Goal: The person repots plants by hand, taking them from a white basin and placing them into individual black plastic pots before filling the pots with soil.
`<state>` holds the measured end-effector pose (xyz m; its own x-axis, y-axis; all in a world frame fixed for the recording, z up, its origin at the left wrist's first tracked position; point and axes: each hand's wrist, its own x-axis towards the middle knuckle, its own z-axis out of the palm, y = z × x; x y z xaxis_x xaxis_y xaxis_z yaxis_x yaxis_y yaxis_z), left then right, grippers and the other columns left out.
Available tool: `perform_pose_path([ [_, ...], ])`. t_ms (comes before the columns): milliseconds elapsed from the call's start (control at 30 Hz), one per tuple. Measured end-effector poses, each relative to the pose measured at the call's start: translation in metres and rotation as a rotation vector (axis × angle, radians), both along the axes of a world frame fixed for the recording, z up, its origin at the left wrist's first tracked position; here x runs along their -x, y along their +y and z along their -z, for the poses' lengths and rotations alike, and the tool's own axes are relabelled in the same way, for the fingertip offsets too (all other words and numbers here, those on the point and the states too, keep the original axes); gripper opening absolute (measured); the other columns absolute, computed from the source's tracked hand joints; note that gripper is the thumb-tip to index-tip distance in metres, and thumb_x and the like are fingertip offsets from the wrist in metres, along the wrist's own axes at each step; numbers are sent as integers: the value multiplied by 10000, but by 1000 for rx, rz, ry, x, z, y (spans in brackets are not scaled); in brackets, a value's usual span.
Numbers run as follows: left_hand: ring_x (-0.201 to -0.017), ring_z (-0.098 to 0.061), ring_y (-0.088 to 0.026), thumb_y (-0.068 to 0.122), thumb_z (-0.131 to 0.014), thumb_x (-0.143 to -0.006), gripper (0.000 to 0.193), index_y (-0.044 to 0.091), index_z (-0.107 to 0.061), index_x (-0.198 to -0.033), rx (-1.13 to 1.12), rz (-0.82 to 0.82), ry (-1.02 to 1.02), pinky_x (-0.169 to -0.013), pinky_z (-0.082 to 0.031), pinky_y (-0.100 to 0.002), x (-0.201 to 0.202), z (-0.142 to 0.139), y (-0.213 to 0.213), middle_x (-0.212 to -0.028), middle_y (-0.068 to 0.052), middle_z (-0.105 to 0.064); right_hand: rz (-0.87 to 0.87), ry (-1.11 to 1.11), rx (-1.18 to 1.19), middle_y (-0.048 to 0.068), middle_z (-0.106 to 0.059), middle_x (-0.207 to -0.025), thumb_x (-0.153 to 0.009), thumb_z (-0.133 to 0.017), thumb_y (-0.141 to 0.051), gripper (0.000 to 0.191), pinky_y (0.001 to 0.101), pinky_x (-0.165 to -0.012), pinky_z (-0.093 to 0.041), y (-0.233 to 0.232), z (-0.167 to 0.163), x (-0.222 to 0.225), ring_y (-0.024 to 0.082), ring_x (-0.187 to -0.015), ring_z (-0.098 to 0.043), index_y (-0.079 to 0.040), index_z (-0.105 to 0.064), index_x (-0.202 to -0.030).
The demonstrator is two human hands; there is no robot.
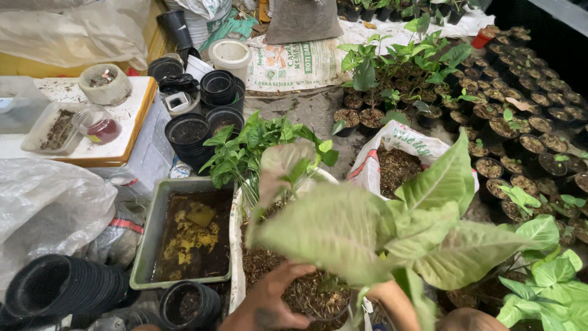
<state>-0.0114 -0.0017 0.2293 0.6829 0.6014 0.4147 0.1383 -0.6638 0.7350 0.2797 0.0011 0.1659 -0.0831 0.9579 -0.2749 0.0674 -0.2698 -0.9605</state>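
Observation:
A plant with big pale green leaves (349,233) stands in a black pot (334,314) filled with brown coarse soil, over an open white sack of the same soil (235,245). My left hand (269,303) wraps the pot's left side, thumb up over the soil and fingers curled at the rim. My right forearm (392,303) comes in from below on the pot's right. Its hand is hidden under the leaves near the stem.
A green tray of dark water (190,239) lies left of the sack, with stacks of black pots (61,285) in front. A second soil sack (392,159) and several small filled pots (527,141) are at the right. A white table with containers (73,122) stands far left.

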Motion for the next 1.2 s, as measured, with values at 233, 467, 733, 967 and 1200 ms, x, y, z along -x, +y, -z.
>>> perform_pose_path([
  [233, -1279, -644, -300, 291, -971, -621, 903, 118, -546, -1399, 285, -263, 81, -1075, -549, -409, 2, -19, 11, -1440, -92, -563, 224, -255, -105, 274, -624, -1141, -1032, -528, -311, 576, 446, -1007, -546, -16, -4, 15, 365, -1045, -640, -80, -508, -1560],
  [467, -1366, -595, -351, 317, -1005, -681, 619, 242, -707, -1218, -442, -254, -41, -1111, -569, -363, 5, -7, 17, -1517, -85, -565, -257, -688, -715, 245, -553, -1359, -862, -730, -431, 842, 474, -977, -466, -31, -107, 33, 412, -1196, -576, -21, -408, -1523],
  [733, -1187, -670, -344, 232, -981, -589, 697, 119, -713, -1222, 72, -303, -44, -939, -605, -405, 2, -8, 11, -1376, -197, -559, -320, -943, -626, 141, -580, -1268, -810, -783, -512, 707, 450, -968, -459, -33, -137, 46, 366, -1140, -569, -116, -601, -1367],
  [967, -1216, -629, -421, 251, -946, -698, 623, 73, -664, -1224, -194, -297, -106, -982, -599, -438, -1, -14, 6, -1343, -148, -529, -130, -900, -1096, 111, -638, -1274, -827, -756, -450, 579, 465, -985, -443, -31, -137, 49, 328, -1193, -568, -69, -657, -1251],
  [1200, -1242, -595, -473, 242, -913, -804, 172, 170, -775, -876, -521, -240, -11, -967, -621, -475, 0, -15, 9, -1300, -33, -601, -183, -925, -1072, 84, -655, -1219, -840, -745, -341, 463, 486, -1010, -412, -32, -139, 52, 320, -1210, -563, -90, -684, -1224],
])
